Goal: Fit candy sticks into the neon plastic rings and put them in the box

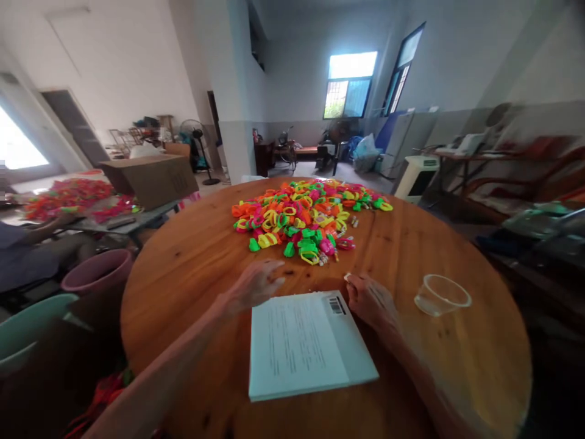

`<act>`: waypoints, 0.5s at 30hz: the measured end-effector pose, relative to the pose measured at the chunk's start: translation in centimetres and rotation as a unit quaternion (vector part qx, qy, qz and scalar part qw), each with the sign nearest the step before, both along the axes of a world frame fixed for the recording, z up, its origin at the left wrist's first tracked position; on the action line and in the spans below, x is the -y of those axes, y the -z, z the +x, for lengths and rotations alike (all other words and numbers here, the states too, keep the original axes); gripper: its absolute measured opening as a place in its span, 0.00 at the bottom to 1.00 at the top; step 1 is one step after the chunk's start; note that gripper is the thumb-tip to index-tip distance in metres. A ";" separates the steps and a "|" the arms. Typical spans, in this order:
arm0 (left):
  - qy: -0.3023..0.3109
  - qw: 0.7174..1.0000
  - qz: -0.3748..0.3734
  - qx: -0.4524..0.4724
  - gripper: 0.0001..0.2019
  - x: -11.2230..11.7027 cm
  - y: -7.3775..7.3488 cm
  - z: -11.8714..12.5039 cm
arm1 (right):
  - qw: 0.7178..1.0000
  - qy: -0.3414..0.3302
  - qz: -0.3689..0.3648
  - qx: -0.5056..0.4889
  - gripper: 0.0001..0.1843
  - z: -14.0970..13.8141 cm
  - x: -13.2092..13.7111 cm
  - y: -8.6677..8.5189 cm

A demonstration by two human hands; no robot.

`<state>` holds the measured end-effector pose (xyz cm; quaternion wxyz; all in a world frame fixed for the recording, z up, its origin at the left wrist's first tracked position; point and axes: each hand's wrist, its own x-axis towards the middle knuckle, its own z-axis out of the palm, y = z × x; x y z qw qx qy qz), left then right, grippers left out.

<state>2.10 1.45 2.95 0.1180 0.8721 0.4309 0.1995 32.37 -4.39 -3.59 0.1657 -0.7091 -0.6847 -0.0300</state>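
My left hand (256, 284) hovers or rests at the far left corner of a white book (301, 347), fingers stretched out and apart with nothing in them. On the book's right side, my right hand (371, 300) is closed, and a small white piece (347, 277) shows at its fingertips, too small to name. The book lies flat, printed text up, a barcode at its far right corner. Beyond both hands spreads a heap of neon bands (297, 213) in green, yellow, orange and pink, with small whitish bits along its near right edge.
A clear plastic cup (442, 296) stands right of my right hand on the round wooden table (183, 268). Left of the table are a pink bucket (98, 271), a cardboard box (150, 180) and a partly visible person (27, 250). An air cooler (417, 177) stands behind.
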 end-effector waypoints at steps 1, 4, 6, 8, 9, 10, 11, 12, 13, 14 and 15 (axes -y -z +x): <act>0.025 1.000 -0.005 -0.004 0.17 -0.9 0.2 1.8 | 1.000 -0.007 -0.002 -0.001 0.14 0.0 0.2 -0.1; 0.057 0.998 -0.014 -0.021 0.14 -3.4 0.9 7.1 | 0.999 -0.034 -0.018 -0.003 0.11 0.3 0.7 -0.6; 0.062 0.997 -0.018 -0.035 0.10 -4.5 1.2 9.2 | 0.998 -0.049 -0.040 -0.014 0.12 0.6 0.8 -0.8; 0.063 0.997 -0.018 -0.042 0.08 -4.8 1.5 9.6 | 0.997 -0.052 -0.054 -0.023 0.14 0.8 0.7 -0.8; 0.065 0.997 -0.019 -0.045 0.08 -4.7 1.5 9.3 | 0.997 -0.050 -0.059 -0.021 0.14 0.9 0.6 -0.7; 0.068 0.996 -0.020 -0.047 0.09 -4.5 1.6 8.8 | 0.997 -0.046 -0.062 -0.014 0.14 0.9 0.5 -0.6; 0.070 0.996 -0.023 -0.050 0.09 -4.2 1.6 8.2 | 0.997 -0.043 -0.065 -0.005 0.14 0.9 0.4 -0.6; 0.071 0.996 -0.025 -0.055 0.09 -3.8 1.6 7.4 | 0.997 -0.042 -0.068 0.004 0.13 0.9 0.4 -0.5; 0.072 0.995 -0.032 -0.058 0.10 -3.5 1.6 6.6 | 0.996 -0.041 -0.073 0.013 0.12 0.8 0.5 -0.6; 0.071 0.995 -0.040 -0.056 0.10 -3.1 1.6 5.8 | 0.996 -0.041 -0.077 0.018 0.11 0.7 0.7 -0.8; 0.069 0.995 -0.050 -0.052 0.11 -2.7 1.6 5.0 | 0.996 -0.042 -0.080 0.020 0.11 0.5 0.9 -1.0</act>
